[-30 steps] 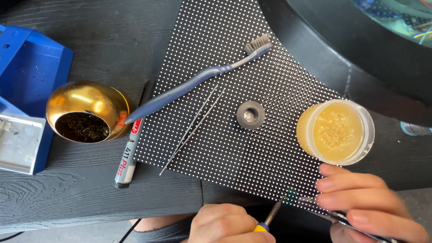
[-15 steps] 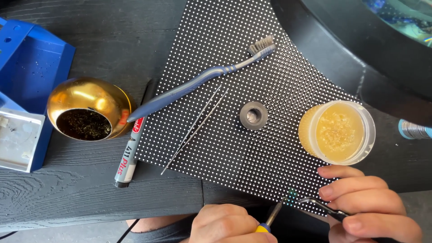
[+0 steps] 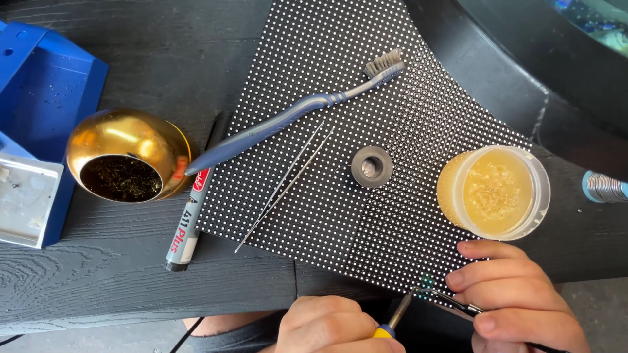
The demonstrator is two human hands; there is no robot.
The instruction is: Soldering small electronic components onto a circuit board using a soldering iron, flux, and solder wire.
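**A:** A person is working at the near corner of a black dotted panel (image 3: 366, 131) lying on a dark wooden surface (image 3: 98, 281); the left hand (image 3: 333, 323) is clenching a yellow-handled soldering iron (image 3: 396, 319), its tip angling up toward that corner of the panel; the right hand (image 3: 517, 297) is pinching a pair of dark tweezers (image 3: 451, 301), their points meeting the panel at the same corner, where a small greenish spot is showing.

**B:** And the grip on each tool?

**A:** Both are closed; the left is wrapping fully round the iron's handle; the right is holding the tweezers between thumb and fingers, with the fingertips resting on the panel's near edge.

**B:** What else is lying on the panel?

**A:** A blue toothbrush (image 3: 294, 117) is stretching diagonally across its upper half, bristles toward the far edge; a second pair of thin silver tweezers (image 3: 284, 186) is lying near the middle, just below the brush; a small grey metal ring (image 3: 371, 167) is sitting to their right; a clear tub of yellow paste (image 3: 494, 193) is standing open on the panel's right corner, just beyond the right hand.

**B:** And off the panel?

**A:** To its left, a black marker pen (image 3: 190, 222) is lying along the edge; a gold bowl of dark wire wool (image 3: 124, 163) is sitting beside that; a blue holder (image 3: 39, 117) is standing farther left.
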